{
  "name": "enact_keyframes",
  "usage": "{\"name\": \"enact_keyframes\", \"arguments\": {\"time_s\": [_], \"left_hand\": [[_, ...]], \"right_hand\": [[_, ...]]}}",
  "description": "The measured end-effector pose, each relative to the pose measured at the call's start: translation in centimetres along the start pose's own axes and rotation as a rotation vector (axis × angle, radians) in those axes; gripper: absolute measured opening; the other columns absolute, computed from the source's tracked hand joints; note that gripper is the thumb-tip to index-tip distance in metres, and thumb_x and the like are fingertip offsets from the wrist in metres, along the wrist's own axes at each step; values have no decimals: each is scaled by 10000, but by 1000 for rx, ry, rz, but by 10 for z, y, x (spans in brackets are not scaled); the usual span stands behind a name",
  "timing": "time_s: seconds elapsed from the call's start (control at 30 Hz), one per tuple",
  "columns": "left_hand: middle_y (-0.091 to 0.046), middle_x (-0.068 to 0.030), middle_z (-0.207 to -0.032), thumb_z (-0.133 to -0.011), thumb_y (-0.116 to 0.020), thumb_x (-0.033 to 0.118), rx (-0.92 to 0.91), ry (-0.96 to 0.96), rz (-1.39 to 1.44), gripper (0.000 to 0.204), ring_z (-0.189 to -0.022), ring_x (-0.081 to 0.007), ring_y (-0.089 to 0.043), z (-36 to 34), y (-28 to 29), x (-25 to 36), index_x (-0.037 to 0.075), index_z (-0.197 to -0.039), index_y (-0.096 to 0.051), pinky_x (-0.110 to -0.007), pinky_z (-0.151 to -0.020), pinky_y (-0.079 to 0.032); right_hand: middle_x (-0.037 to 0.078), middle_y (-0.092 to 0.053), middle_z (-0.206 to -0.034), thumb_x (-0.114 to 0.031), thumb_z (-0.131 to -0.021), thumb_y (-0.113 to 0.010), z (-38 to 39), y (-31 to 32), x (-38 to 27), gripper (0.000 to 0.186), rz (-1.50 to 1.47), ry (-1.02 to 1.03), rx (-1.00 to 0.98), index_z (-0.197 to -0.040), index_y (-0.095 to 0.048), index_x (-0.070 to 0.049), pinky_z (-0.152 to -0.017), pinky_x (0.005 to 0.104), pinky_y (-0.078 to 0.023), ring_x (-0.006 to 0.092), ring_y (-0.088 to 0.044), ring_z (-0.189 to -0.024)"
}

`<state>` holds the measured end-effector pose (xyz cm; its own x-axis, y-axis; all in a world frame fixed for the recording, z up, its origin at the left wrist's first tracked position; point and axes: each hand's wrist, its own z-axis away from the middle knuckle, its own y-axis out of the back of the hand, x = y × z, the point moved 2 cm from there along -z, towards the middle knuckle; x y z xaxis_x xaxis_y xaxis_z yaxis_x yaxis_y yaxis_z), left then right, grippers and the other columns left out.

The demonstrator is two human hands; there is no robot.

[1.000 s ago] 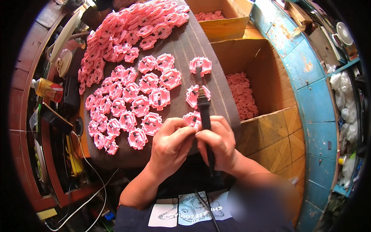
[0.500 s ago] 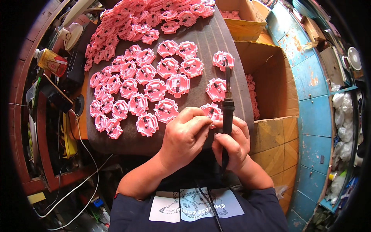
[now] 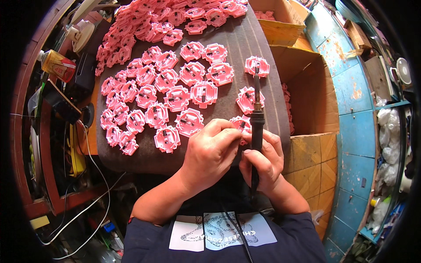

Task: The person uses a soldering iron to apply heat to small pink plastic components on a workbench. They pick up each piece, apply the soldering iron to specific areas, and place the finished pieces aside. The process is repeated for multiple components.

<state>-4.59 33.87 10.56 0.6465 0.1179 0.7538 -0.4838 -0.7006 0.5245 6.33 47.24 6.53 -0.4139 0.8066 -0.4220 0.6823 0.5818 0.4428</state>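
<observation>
My right hand [image 3: 263,160] is closed round the black handle of a soldering iron [image 3: 256,131], whose metal shaft points away from me toward a pink plastic piece [image 3: 258,66]. My left hand [image 3: 209,151] is pinched beside it; what its fingertips hold is too small to make out. Just beyond the fingertips lies another pink piece [image 3: 240,123], partly hidden, and farther up a second one [image 3: 243,100] is under the shaft. Several rows of pink pieces with black parts [image 3: 177,98] lie to the left on the dark padded board [image 3: 127,162].
A heap of pink pieces [image 3: 144,22] covers the board's far end. Cardboard boxes [image 3: 313,101] holding pink pieces stand to the right, beside blue tiles [image 3: 353,136]. A bottle [image 3: 61,68], cables [image 3: 101,193] and cluttered shelves [image 3: 388,140] line both sides.
The whole view has shifted, putting hands, iron and pieces farther right and the board higher in the picture. Both hands remain close together at the iron, with little change in the last half second.
</observation>
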Motion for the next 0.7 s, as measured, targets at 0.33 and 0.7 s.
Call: {"name": "enact_keyframes", "arguments": {"time_s": [0.33,0.7], "left_hand": [[-685,-150,-1023,-843,-760,-90,-11,-73,-69,243,-893,-331,-709,2,-1,0,14,-1057,-714,-398,-759,-583],[-661,-141,-1006,-859,-750,-53,0,-134,-106,190,-838,-343,-699,-1,-3,-1,2,-1030,-687,-418,-713,-582]], "right_hand": [[144,-744,-1043,-138,-926,-752,-1,32,-4,266,-61,-21,13,-1160,-644,-74,-764,437,-531,350,-709,-931],[144,-681,-857,-472,-1024,-689,3,94,-33,518,-170,-153,-24,-1202,-666,13,-594,391,-511,302,-663,-711]]}}
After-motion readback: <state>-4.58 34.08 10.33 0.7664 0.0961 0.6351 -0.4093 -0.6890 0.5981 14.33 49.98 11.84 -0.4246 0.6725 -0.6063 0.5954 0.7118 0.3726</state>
